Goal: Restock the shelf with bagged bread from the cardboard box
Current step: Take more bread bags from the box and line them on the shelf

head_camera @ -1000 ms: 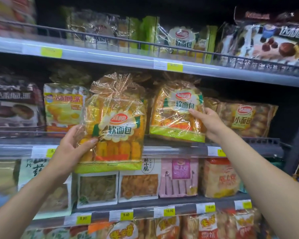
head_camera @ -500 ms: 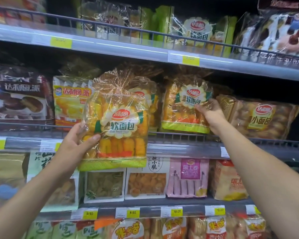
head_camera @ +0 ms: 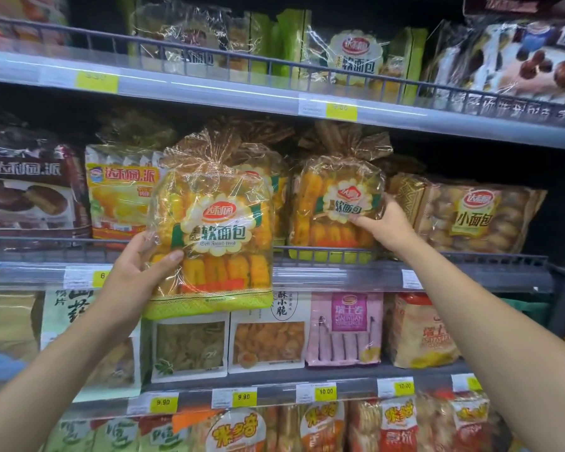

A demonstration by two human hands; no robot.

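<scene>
My left hand (head_camera: 137, 269) grips the lower left edge of a clear bag of soft bread (head_camera: 212, 230), orange and yellow with a green bottom band, held upright in front of the middle shelf (head_camera: 340, 275). My right hand (head_camera: 384, 228) holds the right side of a second, matching bread bag (head_camera: 333, 203) that stands on that shelf behind the wire rail. Another such bag shows partly behind the held one. The cardboard box is out of view.
A yellow pie bag (head_camera: 118, 190) and a brown pie bag (head_camera: 26, 187) stand to the left, a small-bread bag (head_camera: 473, 216) to the right. The upper shelf (head_camera: 209, 93) holds more bread bags. Boxed snacks (head_camera: 268, 337) fill the shelf below.
The bread bag in my left hand has risen slightly toward the shelf. My right hand has pushed the second bag back so it stands on the shelf.
</scene>
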